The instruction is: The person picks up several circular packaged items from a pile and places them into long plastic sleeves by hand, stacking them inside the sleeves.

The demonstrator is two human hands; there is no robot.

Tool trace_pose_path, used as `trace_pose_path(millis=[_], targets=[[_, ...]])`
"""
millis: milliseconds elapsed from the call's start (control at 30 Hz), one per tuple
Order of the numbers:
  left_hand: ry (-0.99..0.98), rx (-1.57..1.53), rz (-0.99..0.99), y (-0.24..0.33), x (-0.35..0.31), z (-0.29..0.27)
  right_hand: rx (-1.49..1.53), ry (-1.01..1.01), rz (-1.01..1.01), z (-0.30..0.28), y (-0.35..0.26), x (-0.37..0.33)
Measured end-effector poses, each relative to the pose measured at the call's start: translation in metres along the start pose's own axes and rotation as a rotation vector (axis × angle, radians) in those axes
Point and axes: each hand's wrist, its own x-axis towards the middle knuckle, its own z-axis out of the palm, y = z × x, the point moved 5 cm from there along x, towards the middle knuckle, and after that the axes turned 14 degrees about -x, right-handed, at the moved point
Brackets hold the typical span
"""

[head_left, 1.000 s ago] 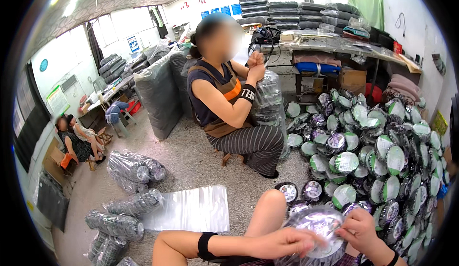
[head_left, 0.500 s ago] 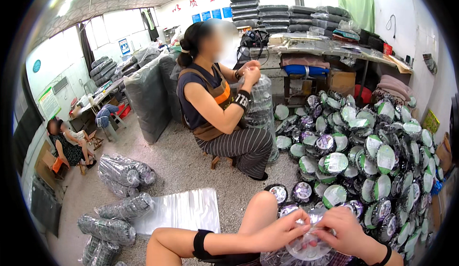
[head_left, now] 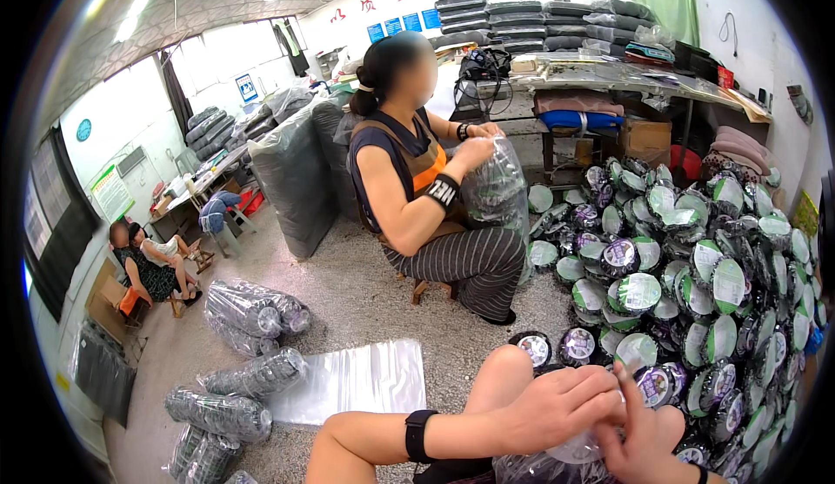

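Low at the front, a clear plastic bag (head_left: 557, 468) sits against my lap, with a round pale disc showing through near its top. My left hand (head_left: 561, 406) is closed with bent fingers on the bag's gathered mouth. Beside it, my right hand (head_left: 642, 436) also grips the bag's mouth, its index finger pointing up along the left fingertips. The fingers partly hide the gathered plastic. What fills the lower bag is mostly cut off by the picture's edge.
Round packaged discs (head_left: 639, 293) lie in a large heap at right. A co-worker (head_left: 400, 162) sits ahead, handling another filled bag (head_left: 494, 184). At left lie flat plastic bags (head_left: 357, 384) and filled bags (head_left: 252, 375). A cluttered table (head_left: 609, 80) stands behind.
The whole view has shifted, so the scene sits farther right. My left hand has turned over the bag's mouth, and my right index finger is now raised. The co-worker's hands have lowered slightly.
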Motion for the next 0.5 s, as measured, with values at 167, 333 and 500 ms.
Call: trace_pose_path(millis=[167,333,500], targets=[[-0.11,-0.07,-0.182,-0.014,-0.025,0.009,-0.239,-0.132,-0.334,-0.017,-0.011,0.029],[-0.312,-0.526,-0.215,0.002,-0.053,0.019,-0.535,0.04,-0.543,-0.004,0.017,0.028],[-0.221,-0.872,-0.763,-0.004,-0.089,-0.008,-0.476,0.253,-0.475,-0.023,-0.015,0.01]])
